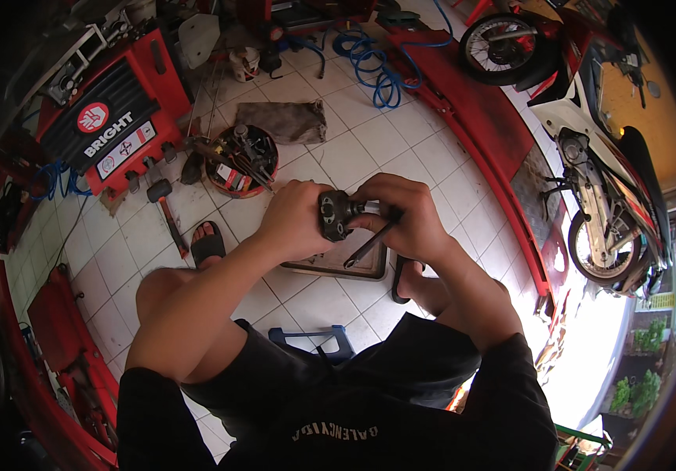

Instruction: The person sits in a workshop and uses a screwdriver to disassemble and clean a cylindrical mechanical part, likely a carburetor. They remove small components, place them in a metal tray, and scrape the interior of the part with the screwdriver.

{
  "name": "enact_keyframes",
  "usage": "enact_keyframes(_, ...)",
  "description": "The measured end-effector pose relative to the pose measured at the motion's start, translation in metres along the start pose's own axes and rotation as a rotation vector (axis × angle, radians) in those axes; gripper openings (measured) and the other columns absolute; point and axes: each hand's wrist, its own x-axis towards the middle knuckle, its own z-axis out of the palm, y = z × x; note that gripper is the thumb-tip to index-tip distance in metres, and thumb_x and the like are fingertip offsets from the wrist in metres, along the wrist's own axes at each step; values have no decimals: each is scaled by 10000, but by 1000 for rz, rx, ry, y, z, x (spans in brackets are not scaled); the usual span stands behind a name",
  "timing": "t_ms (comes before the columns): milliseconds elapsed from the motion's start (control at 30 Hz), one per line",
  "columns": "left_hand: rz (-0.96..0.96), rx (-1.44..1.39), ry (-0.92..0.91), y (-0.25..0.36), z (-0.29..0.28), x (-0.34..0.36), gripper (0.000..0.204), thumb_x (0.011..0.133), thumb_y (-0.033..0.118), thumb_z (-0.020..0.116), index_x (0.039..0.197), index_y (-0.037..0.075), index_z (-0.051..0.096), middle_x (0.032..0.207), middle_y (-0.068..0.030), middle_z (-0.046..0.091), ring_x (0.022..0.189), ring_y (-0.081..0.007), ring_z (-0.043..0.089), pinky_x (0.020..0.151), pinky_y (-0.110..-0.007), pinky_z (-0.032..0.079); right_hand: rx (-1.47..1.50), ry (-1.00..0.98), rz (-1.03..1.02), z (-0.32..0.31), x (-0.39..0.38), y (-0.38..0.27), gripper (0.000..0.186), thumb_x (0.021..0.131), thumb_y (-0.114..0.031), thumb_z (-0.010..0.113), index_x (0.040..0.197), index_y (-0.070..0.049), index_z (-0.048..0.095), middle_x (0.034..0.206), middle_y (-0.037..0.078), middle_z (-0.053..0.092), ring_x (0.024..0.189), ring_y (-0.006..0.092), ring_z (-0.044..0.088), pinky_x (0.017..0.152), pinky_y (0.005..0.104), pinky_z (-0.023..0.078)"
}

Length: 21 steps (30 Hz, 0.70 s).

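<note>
My left hand (295, 220) grips a dark, blocky metal part (335, 216) with holes in its end face, held in front of me at the middle of the view. My right hand (401, 216) is closed around a shiny cylindrical piece (366, 208) at the part's right side and a dark rod-like tool (363, 249) slanting down-left from it; whether these are joined I cannot tell. Below both hands lies a shallow metal tray (324, 270) on the tiled floor.
Around me are a round tub of tools (240, 161), a mallet (161, 204), a dark cloth (279, 122), coiled blue hoses (385, 82) and a blue plastic object (310, 337). Red lift frames (495, 196) flank the floor; motorcycles (597, 235) stand at the right.
</note>
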Motion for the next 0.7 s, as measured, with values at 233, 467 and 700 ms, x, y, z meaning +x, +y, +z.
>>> enact_keyframes(233,-107,-95,-97,4,-4,2,362,627,239,882,881,11,760,782,-191,732,795,-381,732,735,-422,569,-37,-16,-29,-4,5,0,329,728,-105,897,1021,-53,758,855,94,662,603,243,575,559,365,440)
enact_keyframes(467,-55,-105,-43,2,-2,2,344,628,239,864,863,13,754,773,-188,730,774,-382,727,720,-423,567,-33,-5,34,-3,6,3,301,721,-81,882,998,-58,767,818,85,658,592,224,559,560,344,443)
enact_keyframes(700,20,160,80,10,-7,5,224,683,218,836,807,76,715,742,-155,715,769,-381,722,702,-467,574,-65,-49,148,-7,15,-3,282,735,-106,897,982,-59,769,792,72,653,562,172,536,549,327,435)
